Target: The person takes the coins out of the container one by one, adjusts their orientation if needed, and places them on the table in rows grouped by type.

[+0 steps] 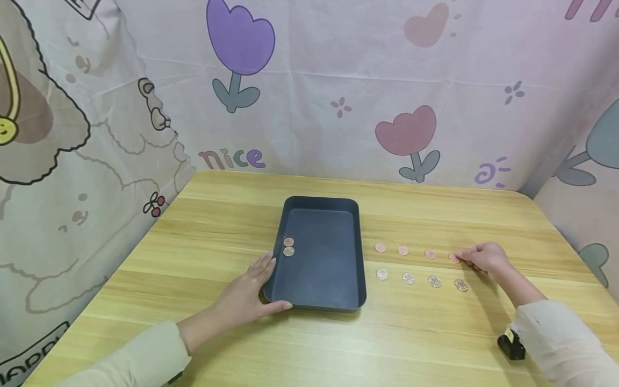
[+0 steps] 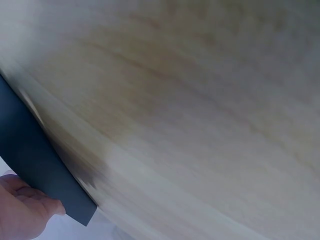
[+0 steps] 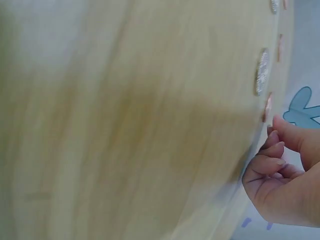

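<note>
My left hand (image 1: 246,301) grips the near left corner of a dark rectangular baking tray (image 1: 321,207), fingers along the left side and thumb at the front edge. In the left wrist view the thumb lies against the outer wall of the tray (image 2: 45,165). My right hand (image 1: 486,257), its fingers curled, pinches at the edge of a copper coin (image 1: 453,258), the rightmost of its row. The right wrist view has thumb and fingertips right at that copper coin (image 3: 268,107), beside a silver coin (image 3: 262,72).
Right of the tray lie a row of copper coins (image 1: 403,250) and a nearer row of silver coins (image 1: 408,278). Inside the tray, by its left wall, are a copper coin (image 1: 288,242) and a silver coin (image 1: 288,251). A small black object (image 1: 511,345) shows beside the right sleeve.
</note>
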Available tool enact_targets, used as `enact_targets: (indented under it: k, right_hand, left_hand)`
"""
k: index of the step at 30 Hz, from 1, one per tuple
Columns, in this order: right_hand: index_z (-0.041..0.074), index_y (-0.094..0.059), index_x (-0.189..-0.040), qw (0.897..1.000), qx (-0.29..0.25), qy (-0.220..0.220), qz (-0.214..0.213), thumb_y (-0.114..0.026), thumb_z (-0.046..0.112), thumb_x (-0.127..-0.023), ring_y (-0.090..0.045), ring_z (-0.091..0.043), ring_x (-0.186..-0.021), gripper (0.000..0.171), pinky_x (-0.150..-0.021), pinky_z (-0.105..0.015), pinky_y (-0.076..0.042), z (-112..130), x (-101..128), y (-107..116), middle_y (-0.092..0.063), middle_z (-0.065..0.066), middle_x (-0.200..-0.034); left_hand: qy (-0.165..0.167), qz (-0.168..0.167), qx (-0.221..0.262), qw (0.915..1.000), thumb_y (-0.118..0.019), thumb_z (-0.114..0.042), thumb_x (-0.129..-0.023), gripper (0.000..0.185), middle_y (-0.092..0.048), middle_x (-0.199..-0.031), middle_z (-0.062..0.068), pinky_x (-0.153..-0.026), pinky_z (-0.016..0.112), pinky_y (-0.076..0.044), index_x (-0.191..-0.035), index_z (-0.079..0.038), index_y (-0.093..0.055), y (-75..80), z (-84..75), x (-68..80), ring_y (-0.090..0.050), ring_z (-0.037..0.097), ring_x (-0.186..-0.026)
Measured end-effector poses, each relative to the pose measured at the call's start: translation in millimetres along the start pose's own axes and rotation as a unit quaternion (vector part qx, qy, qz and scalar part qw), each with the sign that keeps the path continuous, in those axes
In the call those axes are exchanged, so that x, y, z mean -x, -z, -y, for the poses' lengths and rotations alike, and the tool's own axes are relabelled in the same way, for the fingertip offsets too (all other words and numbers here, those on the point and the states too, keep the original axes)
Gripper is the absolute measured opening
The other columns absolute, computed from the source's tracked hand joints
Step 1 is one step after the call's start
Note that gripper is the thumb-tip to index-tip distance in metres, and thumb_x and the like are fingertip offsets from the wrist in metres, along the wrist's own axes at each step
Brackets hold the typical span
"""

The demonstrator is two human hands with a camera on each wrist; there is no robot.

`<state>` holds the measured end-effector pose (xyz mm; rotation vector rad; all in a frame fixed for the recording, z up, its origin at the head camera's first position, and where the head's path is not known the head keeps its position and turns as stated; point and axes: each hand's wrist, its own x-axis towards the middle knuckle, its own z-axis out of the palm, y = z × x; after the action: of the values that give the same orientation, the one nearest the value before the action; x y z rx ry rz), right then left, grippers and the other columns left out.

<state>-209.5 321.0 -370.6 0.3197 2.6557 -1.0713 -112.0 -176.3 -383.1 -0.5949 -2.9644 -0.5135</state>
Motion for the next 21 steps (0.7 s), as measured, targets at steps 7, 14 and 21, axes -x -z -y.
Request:
enact_targets:
  k: [7, 14, 21]
  right_hand:
    - [-0.009, -0.060, -0.098, 0.997, 0.039, 0.048, -0.048, -0.056, 0.028, -0.089, -0.050, -0.019, -0.083, 0.039, -0.064, -0.021, -0.042, 17, 7, -3, -0.060, -0.016, -0.095]
    - [-0.006, -0.058, -0.100, 0.993, 0.022, 0.094, -0.065, -0.054, 0.029, -0.093, -0.048, -0.010, -0.071, 0.036, -0.058, -0.022, -0.044, 45, 14, -12, -0.057, -0.003, -0.083]
    - [-0.006, -0.057, -0.102, 0.988, -0.015, 0.135, -0.070, -0.054, 0.025, -0.093, -0.049, -0.005, -0.065, 0.032, -0.054, -0.020, -0.045, 86, 17, -25, -0.054, 0.004, -0.078]
  left_hand:
    - [-0.001, -0.002, 0.001, 1.0000, -0.062, -0.065, -0.073, 0.097, -0.032, -0.148, 0.021, -0.102, 0.052, -0.039, -0.136, 0.006, -0.041, 0.7, -0.1, 0.6, -0.035, 0.041, -0.133]
    - [-0.007, 0.000, -0.002, 1.0000, -0.060, -0.066, -0.074, 0.097, -0.034, -0.146, 0.023, -0.101, 0.053, -0.040, -0.135, 0.007, -0.041, 0.1, 0.3, -0.2, -0.036, 0.043, -0.131]
    - [-0.005, 0.004, 0.000, 1.0000, -0.060, -0.067, -0.074, 0.098, -0.033, -0.146, 0.023, -0.101, 0.053, -0.040, -0.136, 0.007, -0.041, 0.6, 0.0, -0.4, -0.036, 0.043, -0.132]
